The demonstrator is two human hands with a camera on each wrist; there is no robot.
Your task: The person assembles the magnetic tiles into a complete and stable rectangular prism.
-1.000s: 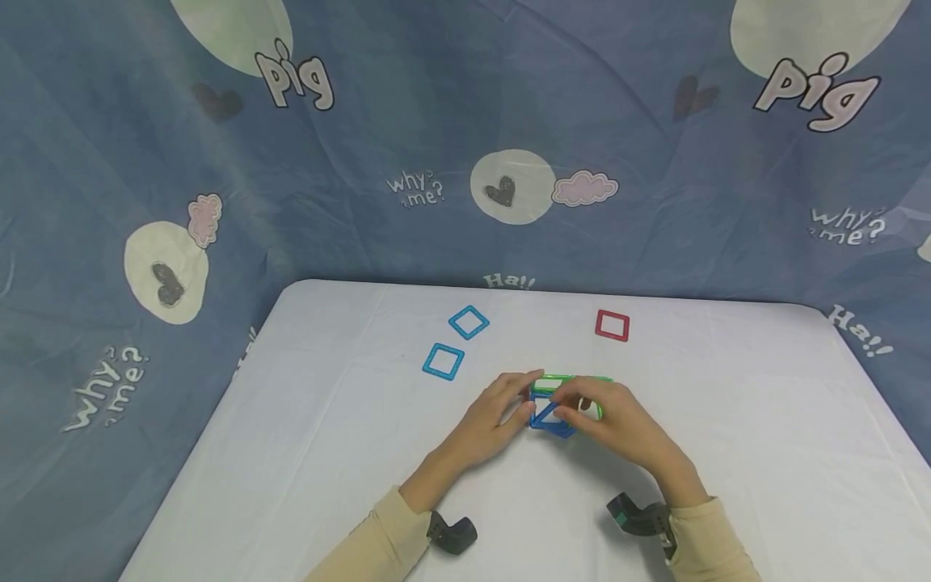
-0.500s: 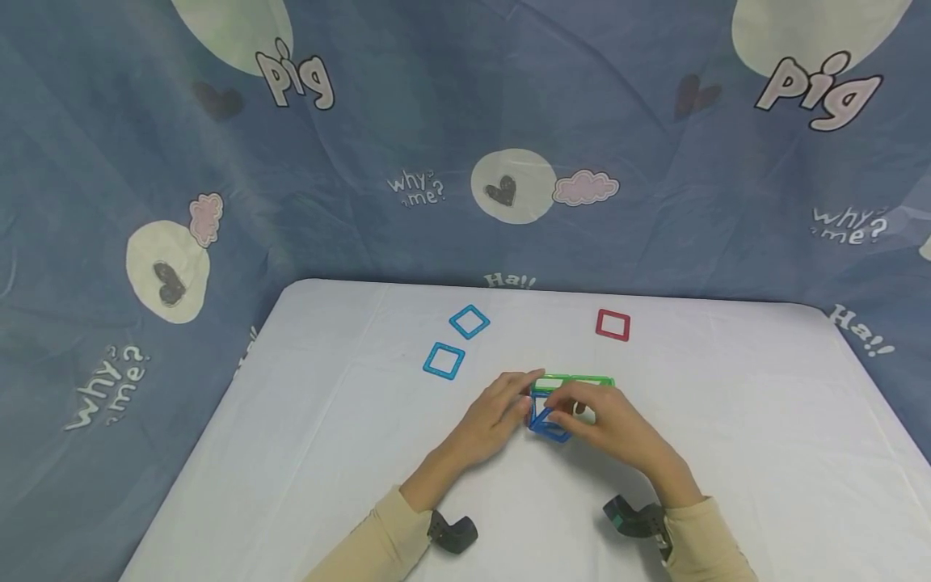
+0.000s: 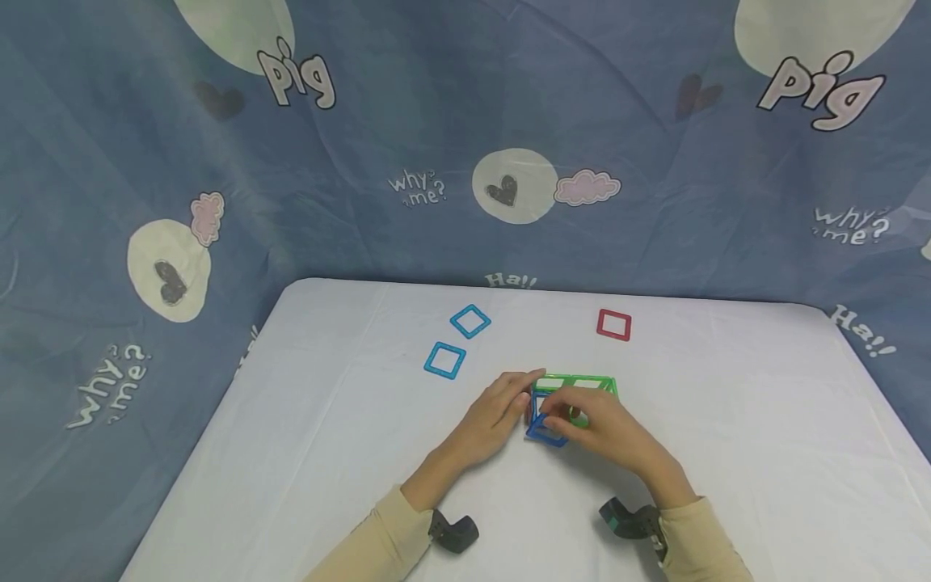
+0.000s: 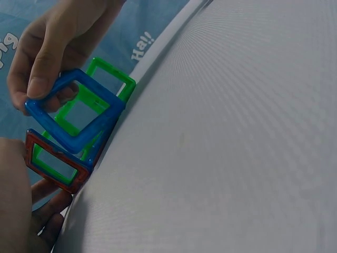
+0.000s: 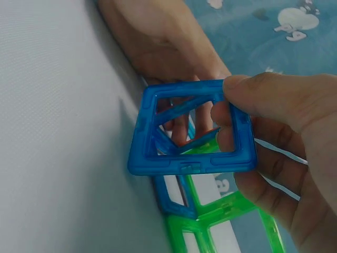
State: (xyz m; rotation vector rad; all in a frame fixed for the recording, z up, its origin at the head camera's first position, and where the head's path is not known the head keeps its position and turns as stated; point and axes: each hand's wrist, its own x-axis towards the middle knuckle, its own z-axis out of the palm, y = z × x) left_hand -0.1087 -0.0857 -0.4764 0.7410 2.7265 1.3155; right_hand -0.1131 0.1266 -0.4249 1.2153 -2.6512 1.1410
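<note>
A small structure of magnetic square frames stands mid-table. Its green frames (image 3: 578,381) lie at the back, and a red frame (image 4: 52,164) stands upright at its left end. My left hand (image 3: 525,400) holds that red frame, fingers curled beneath it in the left wrist view. Thumb and fingers of my right hand (image 3: 556,416) pinch a dark blue square frame (image 5: 192,134), tilted against the front of the structure. Its low edge meets another blue frame (image 5: 174,203) that joins the green ones (image 5: 221,224).
Two light blue square frames (image 3: 469,321) (image 3: 444,360) lie flat at the back left of the white table (image 3: 327,453). A loose red frame (image 3: 614,325) lies at the back right. A blue patterned cloth (image 3: 436,121) hangs behind the table.
My right hand has shifted a little left with the dark blue frame, bringing it closer against the structure's left front. The left hand has stayed in place.
</note>
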